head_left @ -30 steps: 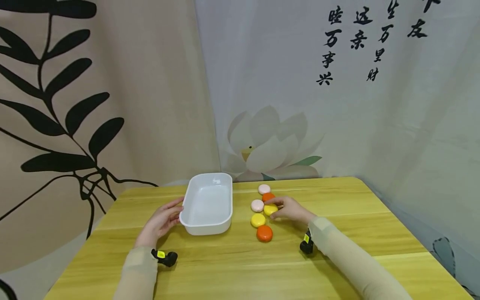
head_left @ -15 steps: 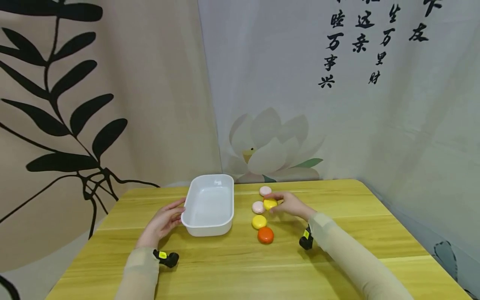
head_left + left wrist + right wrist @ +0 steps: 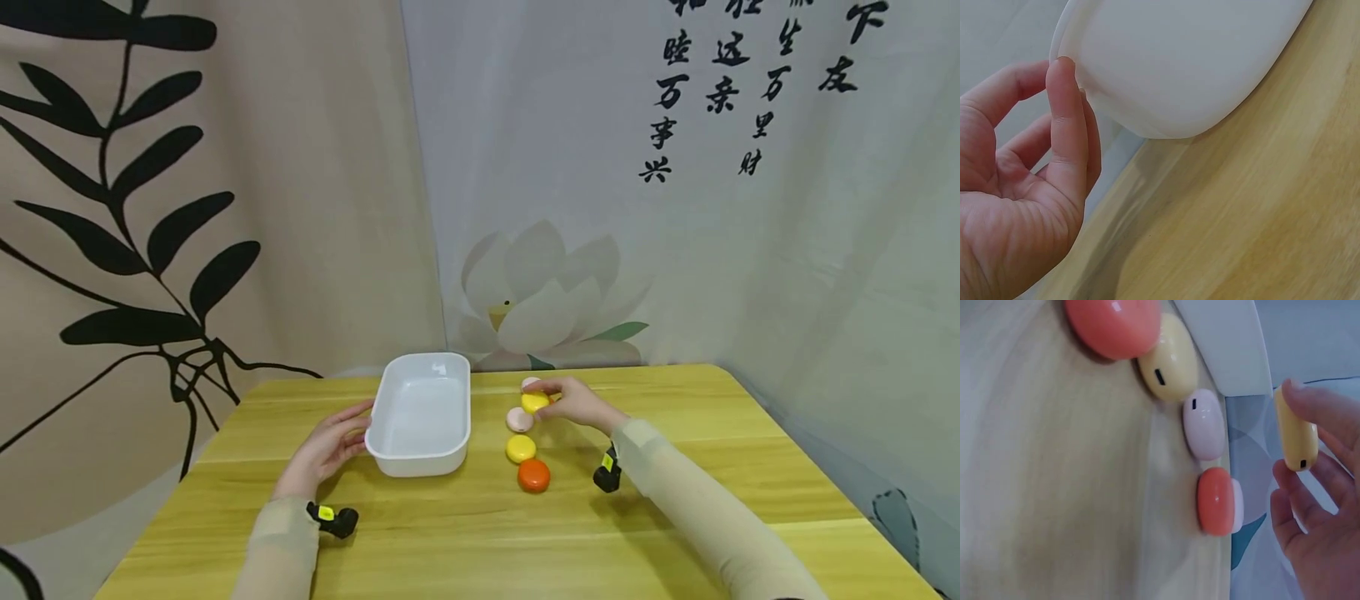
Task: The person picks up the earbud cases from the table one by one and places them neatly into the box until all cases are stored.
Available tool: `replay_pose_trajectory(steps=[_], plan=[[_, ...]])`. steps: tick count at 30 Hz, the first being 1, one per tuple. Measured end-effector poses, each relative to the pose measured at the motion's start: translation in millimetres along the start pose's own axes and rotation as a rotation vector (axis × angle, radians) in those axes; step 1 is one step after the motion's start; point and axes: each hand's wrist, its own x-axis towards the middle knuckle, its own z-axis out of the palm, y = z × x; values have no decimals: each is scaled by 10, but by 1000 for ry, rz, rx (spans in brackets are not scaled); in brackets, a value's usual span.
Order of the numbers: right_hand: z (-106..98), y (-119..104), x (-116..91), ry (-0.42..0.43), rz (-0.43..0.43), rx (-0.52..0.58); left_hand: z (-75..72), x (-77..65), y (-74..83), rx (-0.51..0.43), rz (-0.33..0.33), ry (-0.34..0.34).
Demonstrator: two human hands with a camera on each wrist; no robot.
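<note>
My left hand (image 3: pixel 330 446) is at the left side of a white rectangular dish (image 3: pixel 423 417). In the left wrist view its thumb and a finger pinch the dish's rim. My right hand (image 3: pixel 581 406) holds a glossy yellow disc (image 3: pixel 1296 434) above the table, pinched between thumb and fingertips. This disc has a small dark slot in its edge. Below, a pale pink disc (image 3: pixel 519 419), another yellow disc (image 3: pixel 521 449) and an orange disc (image 3: pixel 534 476) lie in a row. A second orange disc (image 3: pixel 1215 501) and a second pink disc (image 3: pixel 1237 506) are mostly hidden in the head view.
The things rest on a wood-grain table (image 3: pixel 420 542). Behind its back edge hangs a pale curtain (image 3: pixel 712 250) printed with plants and characters. A black wrist camera (image 3: pixel 333 518) is strapped to the left wrist, another wrist camera (image 3: pixel 607 471) to the right.
My right hand has lifted the upper yellow disc and carried it slightly back and left, over the orange and pink discs. The left hand stays at the dish.
</note>
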Motion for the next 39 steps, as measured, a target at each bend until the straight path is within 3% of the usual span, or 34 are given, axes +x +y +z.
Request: replay_pose_trajectory(steps=[9, 18, 39], plan=[[-2, -167, 132, -6, -21, -61, -22, 16, -37, 31, 17, 1], [2, -308, 268, -16, -54, -46, -24, 27, -20, 31, 10, -8], [31, -434, 396, -21, -75, -90, -20, 4, -23, 26, 14, -16]])
